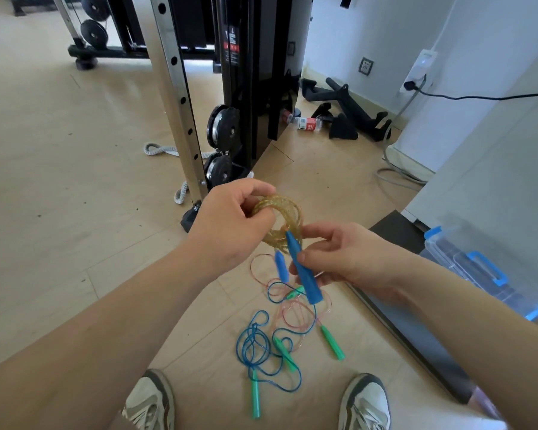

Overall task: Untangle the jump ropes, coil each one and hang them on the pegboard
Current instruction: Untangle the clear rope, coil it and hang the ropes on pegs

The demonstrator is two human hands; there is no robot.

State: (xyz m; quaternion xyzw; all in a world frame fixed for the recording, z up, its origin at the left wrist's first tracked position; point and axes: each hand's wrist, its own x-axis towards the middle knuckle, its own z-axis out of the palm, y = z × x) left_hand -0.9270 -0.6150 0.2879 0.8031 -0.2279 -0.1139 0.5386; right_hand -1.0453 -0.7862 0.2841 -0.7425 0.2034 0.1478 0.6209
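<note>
Left grip point(230, 226) squeezes the coiled yellow glittery plastic jump rope point(280, 209); right grip point(348, 256) pinches its long blue plastic handle point(303, 274). If I loosen my hold, the coil may pop open onto the tangled thin blue and pink ropes point(253, 332) on the floor point(75, 212).

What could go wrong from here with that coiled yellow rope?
The yellow coil sits in the left hand; if that grip slackens, loops could spring apart. The right hand pinches one blue handle; the free blue handle dangles and might snag. The blue rope and pink rope lie tangled by the shoes: a tripping risk.
</note>
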